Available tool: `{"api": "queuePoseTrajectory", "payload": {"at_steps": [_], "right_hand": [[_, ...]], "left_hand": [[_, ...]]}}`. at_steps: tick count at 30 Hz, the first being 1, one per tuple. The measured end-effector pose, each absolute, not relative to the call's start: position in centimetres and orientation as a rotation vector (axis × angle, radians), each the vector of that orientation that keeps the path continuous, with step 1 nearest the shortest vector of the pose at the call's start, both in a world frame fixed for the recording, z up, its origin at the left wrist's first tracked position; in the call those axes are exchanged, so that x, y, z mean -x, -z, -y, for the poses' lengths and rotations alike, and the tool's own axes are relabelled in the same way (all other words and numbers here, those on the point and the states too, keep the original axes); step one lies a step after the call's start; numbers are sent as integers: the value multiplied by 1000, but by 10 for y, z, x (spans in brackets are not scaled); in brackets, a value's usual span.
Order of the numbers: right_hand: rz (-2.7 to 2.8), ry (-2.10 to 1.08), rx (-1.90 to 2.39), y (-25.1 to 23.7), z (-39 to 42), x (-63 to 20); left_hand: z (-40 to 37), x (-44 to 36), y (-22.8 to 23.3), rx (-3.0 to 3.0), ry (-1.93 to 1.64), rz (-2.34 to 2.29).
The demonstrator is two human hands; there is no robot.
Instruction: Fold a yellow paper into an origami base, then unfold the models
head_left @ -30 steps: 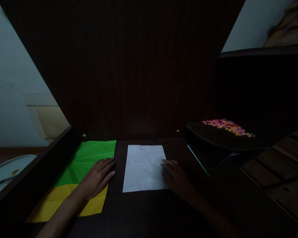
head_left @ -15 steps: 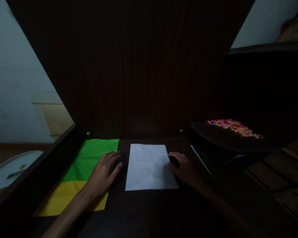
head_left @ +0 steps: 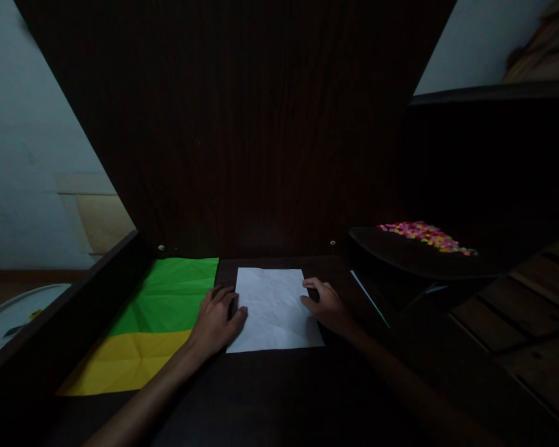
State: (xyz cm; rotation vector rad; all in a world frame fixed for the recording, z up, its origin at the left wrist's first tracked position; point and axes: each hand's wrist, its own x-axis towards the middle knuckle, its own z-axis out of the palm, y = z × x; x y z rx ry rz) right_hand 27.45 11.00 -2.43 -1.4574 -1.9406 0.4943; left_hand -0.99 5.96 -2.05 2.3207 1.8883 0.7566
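Head view, dim light: a creased white sheet lies flat on the dark counter, directly in front of the person, and both hands frame it. Left hand rests palm down at the sheet's left edge, fingers loosely spread, thumb tip touching the paper's lower left margin; it grips nothing. Right hand rests at the right edge, fingers curled slightly inward onto the paper, also grasping nothing. Both forearms reach in low from the near edge and converge on the sheet.

Judgement: the work stands at squaring and pinning the sheet before any fold; no fresh fold shows. A following move would call for one hand to hold the paper flat while the other lifts an edge cleanly.

Green and yellow sheet lies just left of the left hand, apart from it. Small coloured pieces sit on a dark raised surface to the right.
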Motion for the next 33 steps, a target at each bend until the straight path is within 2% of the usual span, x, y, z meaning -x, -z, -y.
{"api": "queuePoseTrajectory", "payload": {"at_steps": [5,9,17,25,33], "right_hand": [[1979,-521,1446,25,-104,-273],[1960,-488,1363,31,-98,-271],[1888,-586,1290,37,-92,-267],[1853,-662,1243,40,-92,-268],[1835,-699,1201,42,-92,-270]], "left_hand": [[-60,10,20,-2020,-960,-1739],[-63,9,19,-1347,-1195,-1466],[-62,12,5,-865,-1295,-1328],[-50,10,-2,-731,-1320,-1274],[-46,7,11,-1032,-1200,-1157]]}}
